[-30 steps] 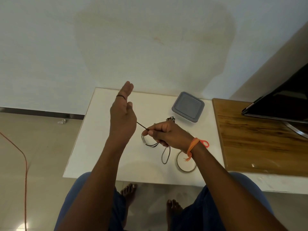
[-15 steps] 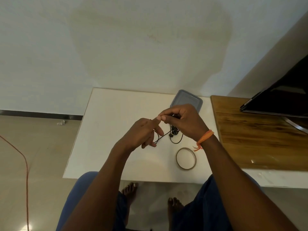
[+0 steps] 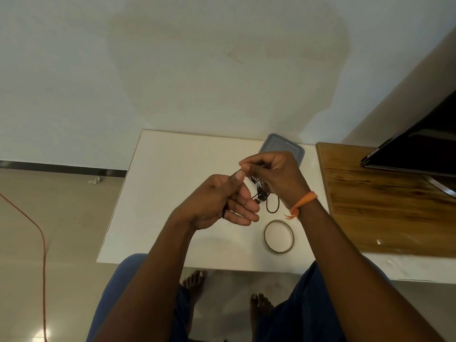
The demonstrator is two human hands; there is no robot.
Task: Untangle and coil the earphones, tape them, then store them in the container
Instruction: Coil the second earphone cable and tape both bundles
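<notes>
A: Where are the earphones (image 3: 261, 193) now?

B: They hang between the two hands, above the white table (image 3: 172, 169). The left hand (image 3: 219, 203) pinches the thin black cable between thumb and forefinger, and its other fingers are loosely stretched out. The right hand (image 3: 274, 174) has its fingers curled and pinches the cable too, just beside the left thumb. A tangled bunch and one loop of cable hang under the right hand, near the table top.

A: And the container?

B: The grey container (image 3: 293, 149) stands behind the right hand, near the far edge of the table. Its lid is on, so I cannot tell what is inside. The hand covers part of it.

A: Is the tape near?

B: Yes, the tape roll (image 3: 278, 236) lies flat on the table, near the front edge, under the right wrist with the orange band (image 3: 302, 202).

A: How much room is there?

B: The left half of the table is bare. On the right, a wooden surface (image 3: 382, 206) touches the table, and a dark screen (image 3: 419, 149) stands on it.
</notes>
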